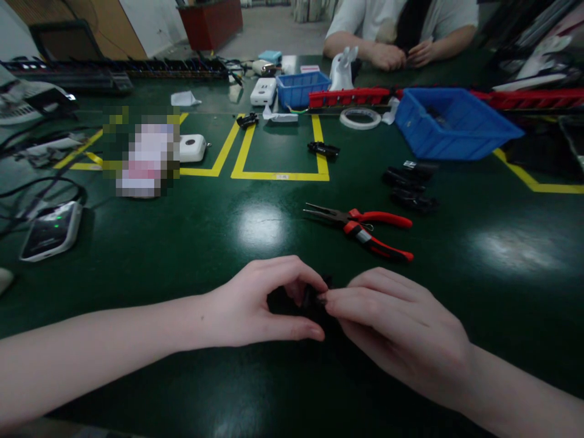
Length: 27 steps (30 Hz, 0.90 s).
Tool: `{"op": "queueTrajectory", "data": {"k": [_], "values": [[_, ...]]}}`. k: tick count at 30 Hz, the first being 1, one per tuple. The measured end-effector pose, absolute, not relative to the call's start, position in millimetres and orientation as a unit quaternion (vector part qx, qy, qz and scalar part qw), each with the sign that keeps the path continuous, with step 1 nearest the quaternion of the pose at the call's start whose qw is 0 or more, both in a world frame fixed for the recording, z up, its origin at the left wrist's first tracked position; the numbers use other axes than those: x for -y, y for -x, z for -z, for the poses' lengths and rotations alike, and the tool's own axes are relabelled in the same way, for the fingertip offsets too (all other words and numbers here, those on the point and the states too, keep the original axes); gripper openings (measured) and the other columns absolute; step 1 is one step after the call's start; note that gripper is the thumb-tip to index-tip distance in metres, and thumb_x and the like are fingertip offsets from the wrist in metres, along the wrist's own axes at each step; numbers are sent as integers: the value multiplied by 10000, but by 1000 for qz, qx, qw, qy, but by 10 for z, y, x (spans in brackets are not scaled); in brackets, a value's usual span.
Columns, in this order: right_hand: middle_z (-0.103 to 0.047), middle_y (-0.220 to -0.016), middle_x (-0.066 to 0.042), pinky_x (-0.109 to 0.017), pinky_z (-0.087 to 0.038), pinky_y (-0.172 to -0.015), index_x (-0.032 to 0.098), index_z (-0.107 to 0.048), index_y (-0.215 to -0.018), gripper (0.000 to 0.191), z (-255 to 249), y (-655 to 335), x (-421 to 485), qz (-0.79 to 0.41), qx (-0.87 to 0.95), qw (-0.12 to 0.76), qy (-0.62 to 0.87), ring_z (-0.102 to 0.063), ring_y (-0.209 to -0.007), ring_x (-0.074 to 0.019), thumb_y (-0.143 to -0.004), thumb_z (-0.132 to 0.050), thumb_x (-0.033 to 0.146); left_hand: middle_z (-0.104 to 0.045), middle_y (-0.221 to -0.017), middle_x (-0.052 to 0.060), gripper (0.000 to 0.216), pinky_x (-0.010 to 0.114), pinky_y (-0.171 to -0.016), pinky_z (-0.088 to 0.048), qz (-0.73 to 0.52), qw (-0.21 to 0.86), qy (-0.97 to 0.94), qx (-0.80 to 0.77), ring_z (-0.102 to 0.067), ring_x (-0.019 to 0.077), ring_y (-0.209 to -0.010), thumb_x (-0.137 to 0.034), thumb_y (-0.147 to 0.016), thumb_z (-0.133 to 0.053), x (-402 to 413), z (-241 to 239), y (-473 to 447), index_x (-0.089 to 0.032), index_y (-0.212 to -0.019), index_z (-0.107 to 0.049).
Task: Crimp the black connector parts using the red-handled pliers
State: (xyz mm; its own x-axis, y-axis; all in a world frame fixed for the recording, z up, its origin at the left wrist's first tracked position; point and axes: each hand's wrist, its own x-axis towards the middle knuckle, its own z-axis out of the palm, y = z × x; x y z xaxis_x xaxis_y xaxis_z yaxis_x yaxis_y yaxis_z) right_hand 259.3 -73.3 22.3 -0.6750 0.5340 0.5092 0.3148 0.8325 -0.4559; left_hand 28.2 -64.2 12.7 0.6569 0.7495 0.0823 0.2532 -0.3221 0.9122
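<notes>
Close in front of me, both hands meet at a small black part [311,298], which is dark and mostly covered by fingers, so its kind does not show. My left hand [274,304] curls its fingers around the part's far side, with the thumb held a little apart below. From the other side, my right hand [396,328] pinches the part between thumb and fingertips. Just beyond the hands lie red-and-black long-nose pliers [353,224], jaws pointing left and handles spread.
Several black parts [410,185] lie right of the pliers, below a blue bin [451,131]. Another black piece [323,149] rests on yellow tape. A phone-like device [52,231] and cables are at left. Across the table, a co-worker's hands [404,56] are together.
</notes>
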Motion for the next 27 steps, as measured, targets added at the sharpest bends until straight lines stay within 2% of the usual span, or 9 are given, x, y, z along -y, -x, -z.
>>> {"op": "queueTrajectory", "data": {"k": [5,9,13,16,19,27], "values": [[-679,-800,-3,-288,-510,-616,216,-607,-987,131,-172,-2536,738,-229,861,342,299,-630,-683,-141,-930,-569,104,-647,-932,11,325,251,-720,-508,-258,470,-774,-337,-601,143,-810,-334,-834,-777,642,-121,-292,-184,-1092,-649],[-667,-787,-5,-290,-506,-601,217,-590,-936,118,-144,-2509,735,-237,863,336,292,-627,-671,-145,-929,-550,106,-637,-934,1,305,244,-713,-493,-253,454,-785,-339,-598,139,-816,-332,-832,-782,641,-118,-301,-191,-1064,-644],[-661,-799,-5,-275,-504,-609,204,-592,-953,123,-119,-2518,703,-235,872,322,283,-621,-681,-136,-930,-542,93,-643,-934,-13,300,280,-775,-470,-241,416,-802,-353,-601,151,-838,-341,-821,-793,637,-116,-304,-209,-1041,-638],[-679,-843,-21,-282,-515,-629,202,-601,-1005,138,-88,-2522,661,-217,881,310,283,-624,-708,-140,-949,-524,102,-638,-912,-23,300,312,-819,-445,-232,381,-815,-370,-589,159,-829,-356,-808,-801,631,-102,-303,-216,-1012,-632],[-688,-887,-39,-290,-520,-637,191,-599,-1070,166,-50,-2504,621,-192,895,299,269,-626,-737,-146,-967,-500,107,-615,-861,-33,250,298,-784,-424,-224,374,-816,-379,-568,146,-783,-354,-834,-775,622,-84,-301,-207,-962,-619],[-669,-853,-38,-289,-487,-613,177,-595,-1048,123,-5,-2484,564,-145,907,300,258,-601,-704,-143,-971,-516,123,-599,-845,-36,283,308,-777,-385,-182,366,-834,-371,-559,141,-761,-402,-856,-754,570,-89,-297,-194,-949,-585]]}}
